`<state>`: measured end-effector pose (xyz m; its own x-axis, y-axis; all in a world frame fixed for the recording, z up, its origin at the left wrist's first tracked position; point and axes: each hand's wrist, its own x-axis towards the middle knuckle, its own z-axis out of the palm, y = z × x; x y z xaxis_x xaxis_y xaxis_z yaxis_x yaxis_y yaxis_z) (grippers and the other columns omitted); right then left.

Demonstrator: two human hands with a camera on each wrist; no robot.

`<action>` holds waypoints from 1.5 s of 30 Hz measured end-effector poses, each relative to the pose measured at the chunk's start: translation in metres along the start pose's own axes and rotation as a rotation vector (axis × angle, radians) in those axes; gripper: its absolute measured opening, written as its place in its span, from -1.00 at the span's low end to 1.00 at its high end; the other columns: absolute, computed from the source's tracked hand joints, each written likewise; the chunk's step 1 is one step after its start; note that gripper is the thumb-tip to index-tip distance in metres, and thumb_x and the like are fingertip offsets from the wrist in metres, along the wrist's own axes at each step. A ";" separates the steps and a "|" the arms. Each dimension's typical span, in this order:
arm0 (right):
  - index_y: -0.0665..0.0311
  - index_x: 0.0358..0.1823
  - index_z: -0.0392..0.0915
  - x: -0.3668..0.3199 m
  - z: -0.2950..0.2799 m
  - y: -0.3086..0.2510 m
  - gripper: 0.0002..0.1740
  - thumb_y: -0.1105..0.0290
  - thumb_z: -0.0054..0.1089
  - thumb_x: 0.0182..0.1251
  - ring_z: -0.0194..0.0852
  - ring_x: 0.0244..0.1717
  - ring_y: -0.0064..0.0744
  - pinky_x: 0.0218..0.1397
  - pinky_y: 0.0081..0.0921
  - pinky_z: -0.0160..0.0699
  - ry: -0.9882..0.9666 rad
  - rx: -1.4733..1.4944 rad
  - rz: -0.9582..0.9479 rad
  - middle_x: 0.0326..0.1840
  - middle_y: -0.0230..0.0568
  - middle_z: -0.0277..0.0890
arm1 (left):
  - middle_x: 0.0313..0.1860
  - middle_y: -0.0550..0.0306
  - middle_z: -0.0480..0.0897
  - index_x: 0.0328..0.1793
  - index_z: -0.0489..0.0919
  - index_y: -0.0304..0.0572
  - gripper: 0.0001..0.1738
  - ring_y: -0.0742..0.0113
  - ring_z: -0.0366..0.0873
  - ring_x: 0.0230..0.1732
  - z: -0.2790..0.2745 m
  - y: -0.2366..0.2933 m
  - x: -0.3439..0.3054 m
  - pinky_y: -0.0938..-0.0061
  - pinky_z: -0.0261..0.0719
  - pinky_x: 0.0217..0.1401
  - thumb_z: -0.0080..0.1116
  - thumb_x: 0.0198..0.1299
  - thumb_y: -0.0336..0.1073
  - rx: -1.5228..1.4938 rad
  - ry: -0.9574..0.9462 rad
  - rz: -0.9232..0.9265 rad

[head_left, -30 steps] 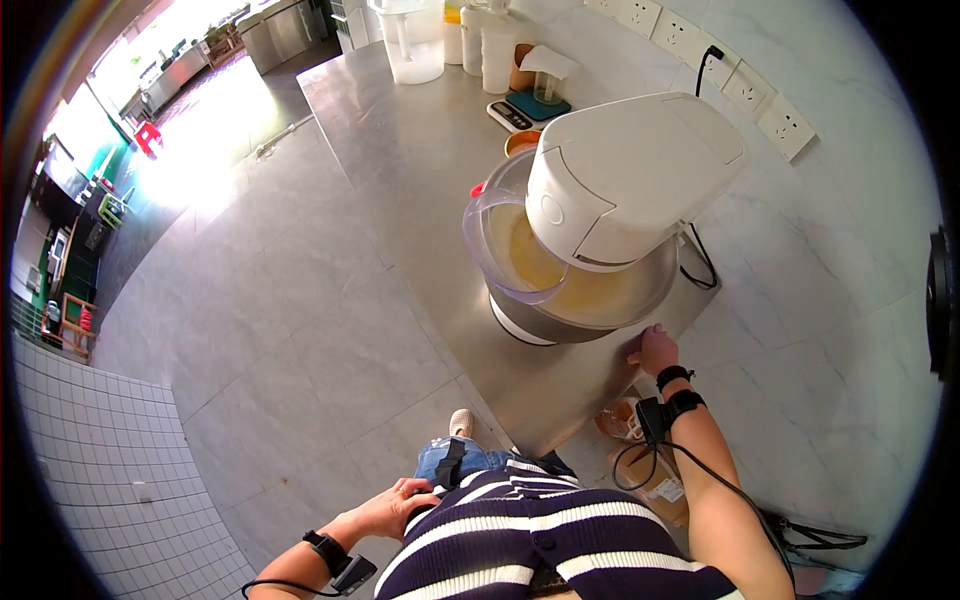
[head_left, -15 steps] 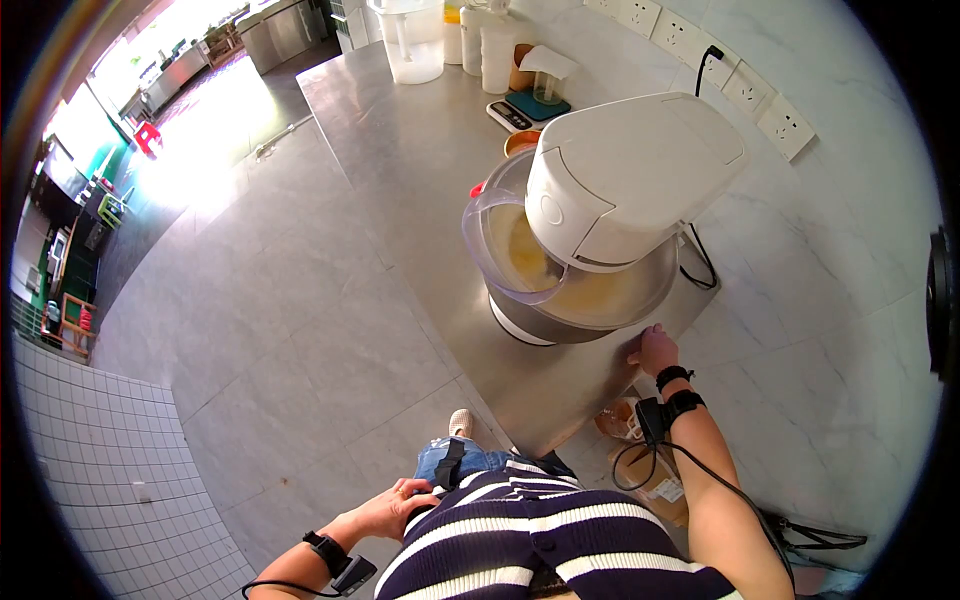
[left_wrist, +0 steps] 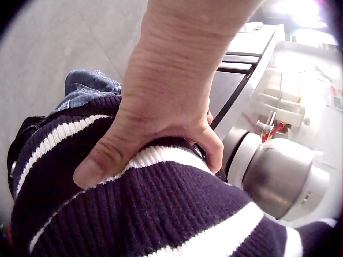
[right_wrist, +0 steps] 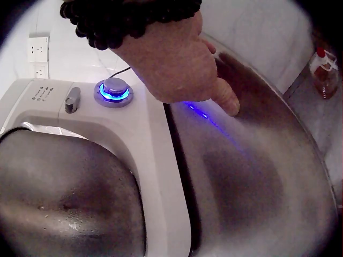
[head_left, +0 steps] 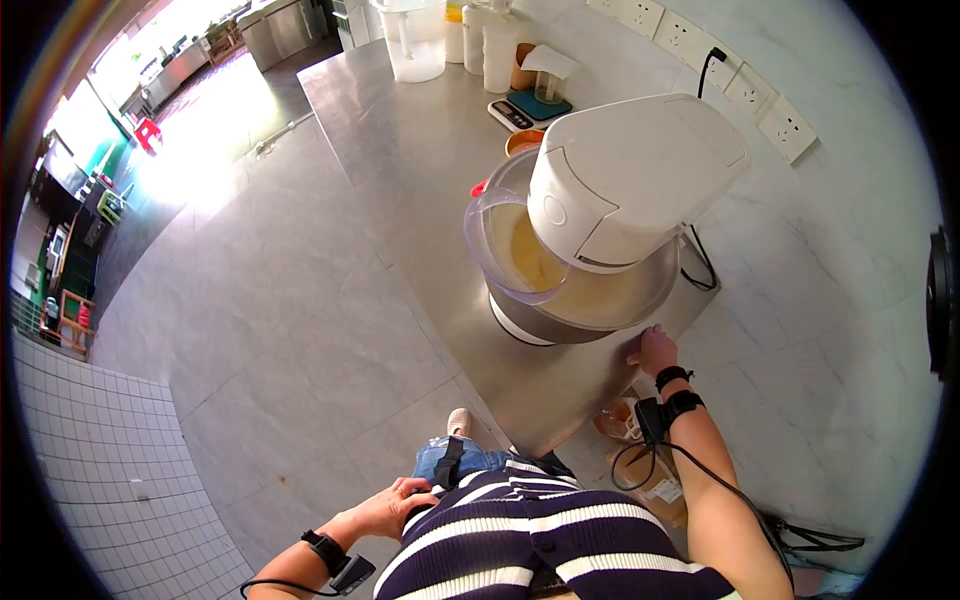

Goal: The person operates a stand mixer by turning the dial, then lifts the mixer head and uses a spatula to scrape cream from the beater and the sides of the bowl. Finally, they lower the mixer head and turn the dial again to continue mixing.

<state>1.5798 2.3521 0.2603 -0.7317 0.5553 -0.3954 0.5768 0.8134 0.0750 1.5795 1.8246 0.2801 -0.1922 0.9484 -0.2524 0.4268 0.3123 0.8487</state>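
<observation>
A white stand mixer (head_left: 630, 170) stands on the steel table (head_left: 420, 170), its head lowered over a steel bowl (head_left: 600, 305) of pale yellow batter (head_left: 530, 262) with a clear splash guard (head_left: 488, 240). My right hand (head_left: 652, 350) rests on the table's near corner beside the mixer base. In the right wrist view a fingertip (right_wrist: 230, 103) touches the steel, close to a knob (right_wrist: 113, 90) ringed in blue light. My left hand (head_left: 385, 510) lies on the waist of my striped sweater (left_wrist: 161, 209), thumb (left_wrist: 102, 160) pressed on the knit, holding nothing.
At the table's far end stand a clear jug (head_left: 410, 40), white containers (head_left: 495, 50) and two small scales (head_left: 525, 110). Wall sockets (head_left: 785, 125) and the mixer's cord (head_left: 700, 262) run along the marble wall. A cardboard box (head_left: 650, 478) sits under the table.
</observation>
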 end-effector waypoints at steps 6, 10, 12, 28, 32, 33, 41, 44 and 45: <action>0.42 -0.05 0.39 0.000 0.001 0.001 -0.31 0.17 0.42 -0.21 0.36 0.03 -0.12 -0.02 -0.30 0.50 0.007 0.008 -0.009 0.02 -0.04 0.30 | 0.20 -0.17 0.19 0.17 0.23 0.22 -0.43 -0.16 0.17 0.21 -0.001 0.002 0.000 0.09 0.28 0.21 0.21 0.04 -0.31 -0.010 -0.002 -0.007; 0.43 -0.05 0.39 0.000 0.001 0.001 -0.31 0.17 0.42 -0.19 0.36 0.03 -0.10 -0.02 -0.29 0.50 0.018 0.006 -0.011 0.01 -0.03 0.30 | 0.20 -0.17 0.19 0.17 0.23 0.22 -0.43 -0.17 0.17 0.21 -0.001 0.002 0.000 0.10 0.28 0.21 0.21 0.04 -0.31 -0.013 -0.002 -0.001; 0.44 -0.05 0.38 -0.001 0.001 0.001 -0.31 0.18 0.42 -0.18 0.36 0.03 -0.10 -0.02 -0.29 0.50 0.014 0.009 -0.008 0.01 -0.03 0.29 | 0.19 -0.13 0.20 0.17 0.25 0.26 -0.32 -0.15 0.18 0.21 0.001 0.000 0.000 0.10 0.26 0.23 0.31 -0.11 -0.28 -0.028 0.013 -0.008; 0.44 -0.01 0.37 0.000 -0.001 0.000 -0.29 0.14 0.41 -0.14 0.33 0.07 -0.10 0.01 -0.29 0.48 -0.045 -0.014 0.001 0.04 -0.01 0.28 | 0.17 -0.16 0.21 0.20 0.21 0.20 -0.35 -0.17 0.20 0.19 0.000 0.001 -0.003 0.08 0.28 0.19 0.26 -0.01 -0.28 -0.018 0.030 0.038; 0.45 0.00 0.36 -0.001 -0.005 -0.002 -0.29 0.11 0.39 -0.11 0.33 0.08 -0.11 0.02 -0.29 0.48 -0.062 -0.020 0.001 0.05 0.00 0.28 | 0.17 -0.16 0.21 0.18 0.24 0.19 -0.39 -0.16 0.20 0.18 0.002 -0.002 -0.004 0.09 0.28 0.19 0.25 -0.01 -0.29 -0.010 0.031 0.042; 0.45 0.01 0.36 -0.001 -0.003 -0.001 -0.28 0.10 0.39 -0.11 0.33 0.08 -0.11 0.02 -0.30 0.48 -0.063 -0.036 -0.004 0.06 -0.01 0.28 | 0.17 -0.16 0.22 0.18 0.24 0.18 -0.39 -0.16 0.21 0.18 0.002 -0.001 -0.004 0.10 0.28 0.19 0.24 -0.01 -0.29 -0.006 0.026 0.038; 0.42 0.11 0.28 -0.001 0.004 0.003 -0.20 0.07 0.39 -0.09 0.26 0.15 -0.12 0.10 -0.33 0.44 -0.042 -0.068 -0.008 0.10 -0.04 0.26 | 0.19 -0.08 0.19 0.22 0.17 0.29 -0.18 -0.18 0.22 0.14 -0.004 -0.005 -0.002 0.06 0.26 0.20 0.36 -0.18 -0.35 -0.050 0.028 0.066; 0.30 0.02 0.39 -0.002 0.015 0.012 -0.31 0.19 0.41 -0.19 0.36 0.04 -0.03 0.03 -0.24 0.44 0.094 0.046 -0.097 0.04 0.01 0.38 | 0.18 -0.06 0.19 0.27 0.19 0.28 0.12 -0.06 0.12 0.27 0.010 -0.026 -0.003 0.10 0.09 0.33 0.56 -0.58 -0.17 -0.030 0.036 0.082; 0.18 0.05 0.42 -0.005 0.015 0.012 -0.34 0.18 0.38 -0.16 0.34 0.07 -0.03 0.05 -0.22 0.40 0.122 0.053 -0.114 0.05 -0.05 0.41 | 0.19 -0.06 0.18 0.27 0.19 0.28 0.12 -0.06 0.10 0.28 0.015 -0.034 -0.002 0.09 0.10 0.33 0.56 -0.58 -0.17 -0.053 0.061 0.130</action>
<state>1.5959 2.3569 0.2494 -0.8303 0.4793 -0.2842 0.5033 0.8640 -0.0133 1.5783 1.8133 0.2454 -0.1925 0.9749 -0.1117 0.4044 0.1825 0.8962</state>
